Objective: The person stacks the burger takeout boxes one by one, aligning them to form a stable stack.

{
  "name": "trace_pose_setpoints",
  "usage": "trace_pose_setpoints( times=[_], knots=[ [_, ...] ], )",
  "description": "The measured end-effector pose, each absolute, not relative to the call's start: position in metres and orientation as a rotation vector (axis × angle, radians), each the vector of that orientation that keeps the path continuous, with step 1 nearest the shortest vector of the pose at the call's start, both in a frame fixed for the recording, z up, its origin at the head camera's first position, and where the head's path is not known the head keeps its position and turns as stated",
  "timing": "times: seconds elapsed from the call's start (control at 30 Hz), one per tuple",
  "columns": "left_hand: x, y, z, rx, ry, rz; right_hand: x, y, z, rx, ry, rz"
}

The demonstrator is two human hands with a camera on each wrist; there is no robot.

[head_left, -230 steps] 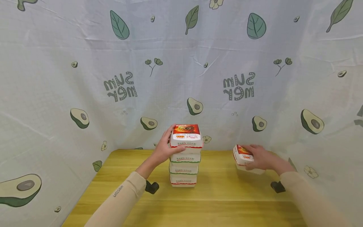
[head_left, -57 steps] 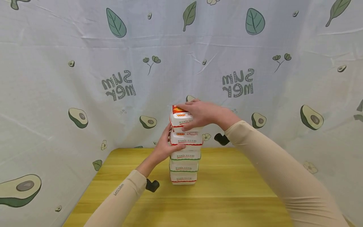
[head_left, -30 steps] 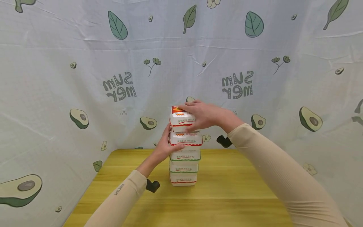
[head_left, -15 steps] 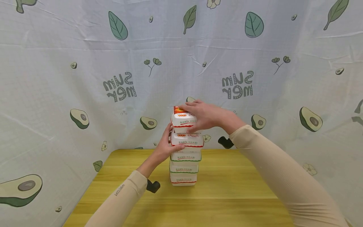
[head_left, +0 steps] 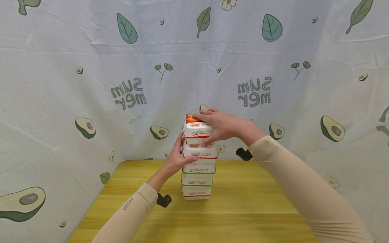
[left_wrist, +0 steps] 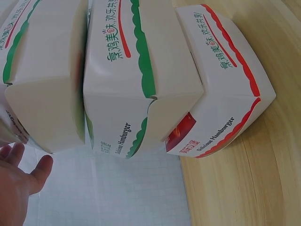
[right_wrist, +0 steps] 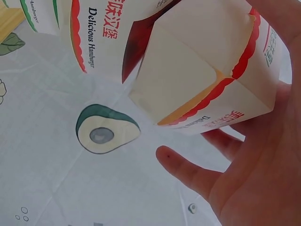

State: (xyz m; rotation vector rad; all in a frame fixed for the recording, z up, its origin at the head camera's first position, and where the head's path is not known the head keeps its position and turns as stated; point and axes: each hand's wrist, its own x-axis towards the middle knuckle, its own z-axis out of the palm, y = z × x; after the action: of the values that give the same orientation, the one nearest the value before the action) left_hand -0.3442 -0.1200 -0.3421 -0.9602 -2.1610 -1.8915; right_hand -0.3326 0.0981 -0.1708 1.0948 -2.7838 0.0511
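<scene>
Paper hamburger boxes stand stacked in the middle of the table. My right hand [head_left: 223, 126] grips the top box [head_left: 194, 132], red-trimmed with a burger picture on its lid. Its thumb is on the front face and its fingers reach over the lid. In the right wrist view this box [right_wrist: 188, 70] sits close over the red-trimmed box below. My left hand [head_left: 176, 158] holds that second box [head_left: 197, 152] from the left, thumb across its front; its other fingers are mostly hidden behind. Under it come a green-trimmed box [head_left: 199, 168], another green-trimmed box [head_left: 197, 181] and a red-trimmed bottom box [head_left: 196, 193].
The stack stands on a yellowish wooden table [head_left: 258, 195]. Behind the table and along its sides hangs a pale curtain [head_left: 194, 87] printed with avocados and leaves. Black wrist-camera mounts show at the left cuff [head_left: 164, 200] and right cuff [head_left: 244, 154].
The right hand has brought its box from the table's right side onto the stack. Over the last second that box shifted slightly right and down. The left hand has stayed on the second box.
</scene>
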Motion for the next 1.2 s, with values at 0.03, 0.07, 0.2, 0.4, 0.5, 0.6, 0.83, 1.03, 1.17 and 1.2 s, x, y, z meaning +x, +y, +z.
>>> trace_pose_setpoints(
  times=[0.03, 0.07, 0.2, 0.4, 0.5, 0.6, 0.83, 1.03, 1.17, 1.2],
  knots=[
    [-0.344, -0.12, -0.343, -0.964, -2.155, -1.89, -0.332, 0.099, -0.171, 1.099, -2.781, 0.052],
    [-0.344, -0.12, -0.343, -0.966, -2.15, -1.889, -0.332, 0.099, -0.171, 1.101, -2.779, 0.056],
    [-0.345, -0.121, -0.345, -0.968, -2.14, -1.878, -0.331, 0.101, -0.171, 1.117, -2.772, 0.069],
    [-0.343, -0.122, -0.346, -0.975, -2.126, -1.884, -0.328, 0.102, -0.173, 1.12, -2.763, 0.075],
    [-0.341, -0.122, -0.345, -0.979, -2.115, -1.889, -0.327, 0.103, -0.174, 1.118, -2.748, 0.068],
    [-0.34, -0.123, -0.346, -0.972, -2.106, -1.869, -0.326, 0.103, -0.175, 1.116, -2.737, 0.068],
    [-0.333, -0.123, -0.343, -0.936, -2.139, -1.826, -0.324, 0.105, -0.177, 1.102, -2.735, 0.077],
    [-0.31, -0.123, -0.326, -0.939, -2.16, -1.823, -0.323, 0.105, -0.179, 1.097, -2.751, 0.087],
    [-0.319, -0.122, -0.331, -0.908, -2.185, -1.81, -0.323, 0.105, -0.178, 1.1, -2.763, 0.107],
    [-0.323, -0.121, -0.332, -0.895, -2.196, -1.803, -0.323, 0.106, -0.178, 1.106, -2.763, 0.116]
  ],
)
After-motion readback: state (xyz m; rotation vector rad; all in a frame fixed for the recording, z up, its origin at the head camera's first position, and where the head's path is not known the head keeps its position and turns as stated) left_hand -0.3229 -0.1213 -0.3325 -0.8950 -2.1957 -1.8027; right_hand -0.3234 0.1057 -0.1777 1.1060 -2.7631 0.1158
